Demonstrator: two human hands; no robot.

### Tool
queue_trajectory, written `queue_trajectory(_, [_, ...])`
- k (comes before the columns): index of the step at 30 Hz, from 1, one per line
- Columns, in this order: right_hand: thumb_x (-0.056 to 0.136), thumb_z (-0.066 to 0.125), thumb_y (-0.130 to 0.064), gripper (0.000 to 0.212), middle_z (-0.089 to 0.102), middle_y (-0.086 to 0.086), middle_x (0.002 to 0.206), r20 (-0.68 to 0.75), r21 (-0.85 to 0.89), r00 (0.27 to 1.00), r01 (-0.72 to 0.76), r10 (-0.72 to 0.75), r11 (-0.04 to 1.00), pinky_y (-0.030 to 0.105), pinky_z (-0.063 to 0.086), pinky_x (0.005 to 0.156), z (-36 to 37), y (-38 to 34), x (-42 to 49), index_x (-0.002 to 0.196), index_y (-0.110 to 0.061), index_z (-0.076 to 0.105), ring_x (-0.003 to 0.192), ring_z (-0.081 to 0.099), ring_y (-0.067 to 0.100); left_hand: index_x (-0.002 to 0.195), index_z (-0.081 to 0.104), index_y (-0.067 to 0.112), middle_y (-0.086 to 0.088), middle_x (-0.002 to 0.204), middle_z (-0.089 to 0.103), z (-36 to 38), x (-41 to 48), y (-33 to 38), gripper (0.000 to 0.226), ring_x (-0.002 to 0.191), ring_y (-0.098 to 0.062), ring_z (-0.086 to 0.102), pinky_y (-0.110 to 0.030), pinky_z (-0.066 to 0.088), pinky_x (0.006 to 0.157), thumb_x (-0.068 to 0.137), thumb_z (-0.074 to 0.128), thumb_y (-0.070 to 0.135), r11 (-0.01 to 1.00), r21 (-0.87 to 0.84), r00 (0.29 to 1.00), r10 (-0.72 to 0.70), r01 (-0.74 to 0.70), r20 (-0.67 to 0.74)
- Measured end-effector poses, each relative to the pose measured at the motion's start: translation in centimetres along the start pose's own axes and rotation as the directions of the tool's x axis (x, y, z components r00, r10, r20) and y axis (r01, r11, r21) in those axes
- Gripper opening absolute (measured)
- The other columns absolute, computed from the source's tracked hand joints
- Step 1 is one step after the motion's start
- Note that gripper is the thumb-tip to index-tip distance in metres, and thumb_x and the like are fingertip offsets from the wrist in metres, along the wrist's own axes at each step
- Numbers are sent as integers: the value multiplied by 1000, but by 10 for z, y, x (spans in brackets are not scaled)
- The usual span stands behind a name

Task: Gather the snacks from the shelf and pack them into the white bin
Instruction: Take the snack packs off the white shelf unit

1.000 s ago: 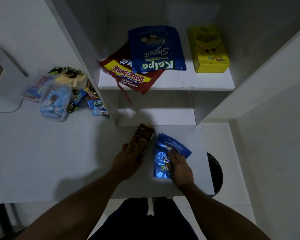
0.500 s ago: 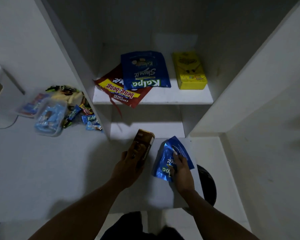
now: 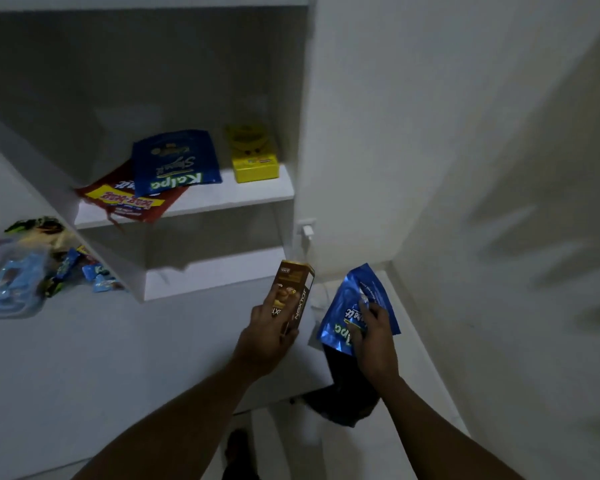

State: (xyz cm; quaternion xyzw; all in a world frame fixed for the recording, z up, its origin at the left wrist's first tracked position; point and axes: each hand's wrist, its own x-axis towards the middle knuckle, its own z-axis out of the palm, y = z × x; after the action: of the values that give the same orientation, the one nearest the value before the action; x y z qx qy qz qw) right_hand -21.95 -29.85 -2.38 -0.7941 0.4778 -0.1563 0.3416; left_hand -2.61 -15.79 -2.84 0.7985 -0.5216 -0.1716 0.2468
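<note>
My left hand (image 3: 264,336) grips a brown Nextar snack box (image 3: 292,293), held upright above the white desk's right end. My right hand (image 3: 373,336) pinches a blue Kalpa pouch (image 3: 355,308), lifted past the desk's right edge. On the white shelf (image 3: 236,197) lie a larger blue Kalpa bag (image 3: 175,162), a red Beng-beng bag (image 3: 127,202) partly under it, and a yellow box (image 3: 253,155). No white bin is in view.
Left of the shelf's side panel, on the desk (image 3: 101,358), lies a pile of small wrapped candies (image 3: 84,268) and a clear plastic tub (image 3: 9,282). A dark round object (image 3: 343,393) sits low beside the desk. White walls close off the right side.
Both hands have lifted their snacks off the desk and carried them up and to the right. The view has swung upward and right, so the shelf now sits left of centre.
</note>
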Motion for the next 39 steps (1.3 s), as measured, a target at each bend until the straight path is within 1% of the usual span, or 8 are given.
queue_trajectory(11, [97,60,-18,53,31,4,149,-53,12,996,-67,68,998,29,42,105,-120,120,-38,146,-12,42,128,49,19,154,7,43,5,164,-5,101,9,152,71,142,-27,23,-43,42,105,97,48,49,998,43,998,42,-44,57])
queue_trajectory(17, [98,58,-20,55,29,1,150,-17,37,989,-144,145,989,33,50,102,-138,163,-31,149,-15,38,130,48,19,154,15,36,-8,162,14,139,18,169,69,134,-34,39,-43,50,100,93,46,51,994,51,991,90,-95,103])
queue_trajectory(20, [97,59,-21,56,30,0,148,26,5,989,-146,146,989,32,52,99,-134,176,-21,149,-17,38,128,48,19,151,16,39,-5,162,13,153,26,162,69,138,-35,37,-47,50,101,92,48,52,997,2,989,74,-74,130])
queue_trajectory(24, [97,59,-19,54,30,0,149,110,-57,985,-126,132,990,26,50,98,-127,182,-6,147,-17,40,127,49,18,151,11,42,-1,162,9,170,37,144,67,139,-36,33,-48,54,92,90,33,60,998,-51,994,-21,27,106])
queue_trajectory(29, [98,57,-16,49,32,0,148,194,-98,974,-97,115,990,22,44,100,-120,192,38,145,-13,44,126,51,18,154,14,40,1,163,9,189,57,128,73,134,-35,34,-47,48,98,94,55,43,969,-140,977,-195,206,87])
queue_trajectory(32, [98,57,-15,50,32,1,148,250,-127,963,-71,101,989,16,38,97,-106,196,59,146,-12,43,125,50,16,155,14,38,3,164,5,204,62,116,73,136,-37,29,-49,45,101,94,53,47,938,-151,945,-290,312,148])
queue_trajectory(35, [98,57,-14,51,34,3,148,324,-150,942,-42,89,988,15,38,97,-88,207,70,147,-11,43,126,50,18,152,11,47,5,163,6,219,60,110,73,134,-34,34,-50,49,98,87,41,61,898,-209,920,-364,388,143])
queue_trajectory(39, [97,57,-16,51,35,3,145,448,-134,890,-29,87,991,19,43,99,-57,232,91,146,-11,42,126,49,18,153,12,45,4,163,6,247,61,106,71,129,-34,36,-45,49,96,95,52,45,847,-204,871,-469,491,150])
